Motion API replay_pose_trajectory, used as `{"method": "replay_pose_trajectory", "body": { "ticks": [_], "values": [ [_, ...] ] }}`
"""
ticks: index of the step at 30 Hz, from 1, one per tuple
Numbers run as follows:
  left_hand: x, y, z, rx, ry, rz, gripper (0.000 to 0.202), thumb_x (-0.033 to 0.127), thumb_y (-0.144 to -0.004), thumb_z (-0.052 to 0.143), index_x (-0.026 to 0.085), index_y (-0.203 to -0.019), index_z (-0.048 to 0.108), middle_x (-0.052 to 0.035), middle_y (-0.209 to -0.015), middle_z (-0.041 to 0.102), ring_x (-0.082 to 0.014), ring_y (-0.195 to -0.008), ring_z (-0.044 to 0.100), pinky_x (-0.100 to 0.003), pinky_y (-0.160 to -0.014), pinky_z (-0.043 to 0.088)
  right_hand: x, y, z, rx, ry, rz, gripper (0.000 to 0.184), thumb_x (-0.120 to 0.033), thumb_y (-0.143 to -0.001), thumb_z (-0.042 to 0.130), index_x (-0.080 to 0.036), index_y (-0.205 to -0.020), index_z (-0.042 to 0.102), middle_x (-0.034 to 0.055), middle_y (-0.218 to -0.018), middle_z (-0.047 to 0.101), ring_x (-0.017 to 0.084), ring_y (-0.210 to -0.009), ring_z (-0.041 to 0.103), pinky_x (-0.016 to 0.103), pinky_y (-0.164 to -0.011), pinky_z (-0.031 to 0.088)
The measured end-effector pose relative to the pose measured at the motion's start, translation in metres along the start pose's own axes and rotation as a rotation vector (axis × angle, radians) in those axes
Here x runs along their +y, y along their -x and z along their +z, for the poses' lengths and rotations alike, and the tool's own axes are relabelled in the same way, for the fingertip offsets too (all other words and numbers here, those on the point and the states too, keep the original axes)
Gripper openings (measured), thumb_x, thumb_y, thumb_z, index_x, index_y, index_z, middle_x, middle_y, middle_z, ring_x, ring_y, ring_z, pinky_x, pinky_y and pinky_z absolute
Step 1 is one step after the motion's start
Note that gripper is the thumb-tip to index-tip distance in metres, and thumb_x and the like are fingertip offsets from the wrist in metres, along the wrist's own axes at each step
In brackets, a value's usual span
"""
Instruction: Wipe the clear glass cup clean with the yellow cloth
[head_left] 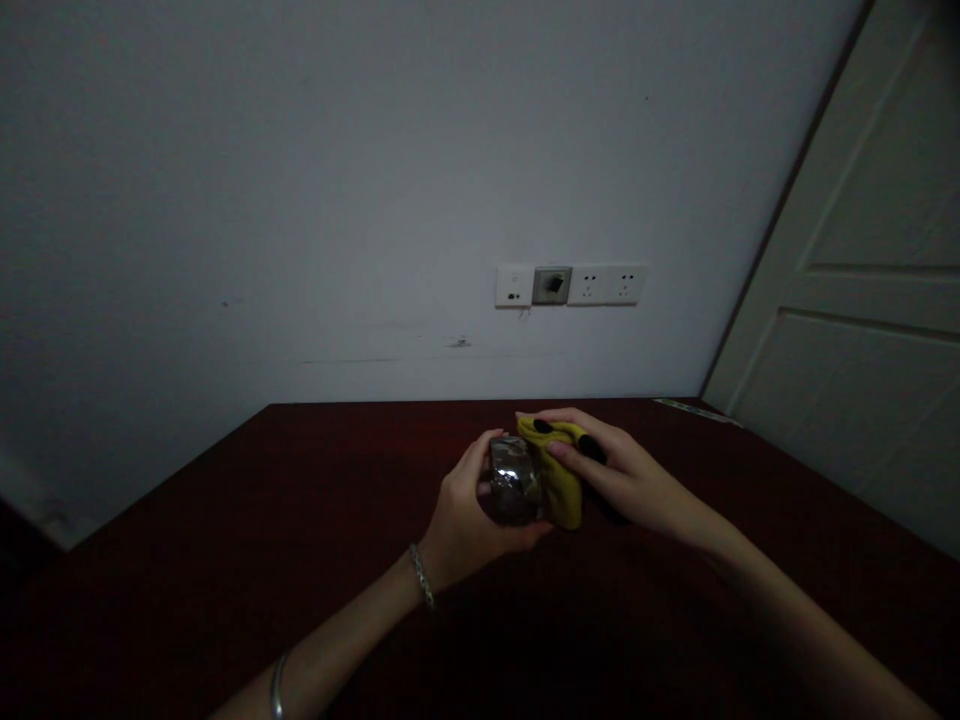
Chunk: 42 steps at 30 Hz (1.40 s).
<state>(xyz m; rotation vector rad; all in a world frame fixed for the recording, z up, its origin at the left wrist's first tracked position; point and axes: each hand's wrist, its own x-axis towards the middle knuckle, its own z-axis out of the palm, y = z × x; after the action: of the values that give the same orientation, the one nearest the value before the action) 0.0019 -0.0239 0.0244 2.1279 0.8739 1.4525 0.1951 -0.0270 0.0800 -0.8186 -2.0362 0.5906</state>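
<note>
My left hand (469,525) is wrapped round a small shiny glass-like object (513,482), held above the dark red table (225,560). My right hand (626,470) pinches a yellow cloth with black patches (561,470) and presses it against the right side of that object. Both hands meet near the middle of the table. The far side of the object is hidden by the cloth. A bracelet sits on my left wrist.
A white wall stands behind the table, carrying a row of sockets and a switch plate (568,285). A pale panelled door (862,260) is at the right. The room is dim.
</note>
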Motion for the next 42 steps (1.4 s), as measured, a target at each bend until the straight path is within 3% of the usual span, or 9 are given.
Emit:
{"method": "replay_pose_trajectory", "body": {
  "ticks": [7,14,19,26,35,42],
  "values": [
    [0.001,0.001,0.0,-0.031,0.019,-0.009,0.086,0.031,-0.053,0.083,0.015,-0.125,0.04,-0.0151,-0.119,0.058,-0.0288,-0.11,0.057,-0.045,-0.095,0.047,0.0,0.001,-0.006,0.006,0.031,0.002,0.036,-0.035,-0.084,0.061,-0.029,-0.119,0.06,0.003,-0.122,0.063,0.023,-0.112,0.059,0.047,-0.1,0.043],
    [0.0,0.001,0.0,-0.02,0.019,-0.032,0.083,0.033,-0.053,0.083,0.016,-0.123,0.041,-0.0145,-0.118,0.058,-0.0288,-0.108,0.058,-0.045,-0.092,0.05,0.003,0.0,-0.005,0.114,0.116,-0.123,0.025,-0.033,-0.082,0.064,-0.03,-0.107,0.068,0.0047,-0.124,0.06,0.024,-0.113,0.057,0.048,-0.097,0.045],
    [-0.001,0.001,0.002,0.006,0.002,-0.035,0.083,0.032,-0.052,0.083,0.017,-0.122,0.042,-0.0147,-0.118,0.059,-0.0297,-0.108,0.058,-0.047,-0.095,0.048,0.002,0.001,-0.003,0.057,0.098,-0.156,0.029,-0.031,-0.084,0.063,-0.031,-0.112,0.065,0.0027,-0.111,0.068,0.023,-0.105,0.062,0.045,-0.093,0.049],
    [0.001,-0.001,0.003,0.036,0.122,-0.174,0.081,0.03,-0.055,0.082,0.016,-0.123,0.04,-0.013,-0.115,0.061,-0.0277,-0.103,0.062,-0.041,-0.084,0.055,-0.009,0.005,-0.003,-0.021,0.08,-0.238,0.03,-0.024,-0.084,0.063,-0.032,-0.113,0.065,0.0001,-0.111,0.069,0.021,-0.105,0.062,0.04,-0.089,0.052],
    [-0.003,0.004,0.0,-0.002,-0.04,0.024,0.087,0.035,-0.053,0.083,0.014,-0.125,0.04,-0.017,-0.122,0.056,-0.0304,-0.112,0.056,-0.046,-0.098,0.046,-0.001,0.003,-0.005,0.042,0.167,-0.219,0.033,-0.023,-0.085,0.062,-0.032,-0.116,0.063,0.0,-0.113,0.068,0.021,-0.106,0.062,0.041,-0.091,0.052],
    [-0.007,0.005,0.001,0.015,-0.061,0.049,0.087,0.034,-0.052,0.083,0.014,-0.126,0.041,-0.016,-0.12,0.058,-0.0297,-0.11,0.058,-0.045,-0.095,0.049,-0.008,0.006,-0.007,-0.048,0.142,-0.299,0.032,-0.018,-0.085,0.062,-0.028,-0.115,0.064,0.0034,-0.114,0.067,0.02,-0.108,0.06,0.041,-0.091,0.051]
  ]
}}
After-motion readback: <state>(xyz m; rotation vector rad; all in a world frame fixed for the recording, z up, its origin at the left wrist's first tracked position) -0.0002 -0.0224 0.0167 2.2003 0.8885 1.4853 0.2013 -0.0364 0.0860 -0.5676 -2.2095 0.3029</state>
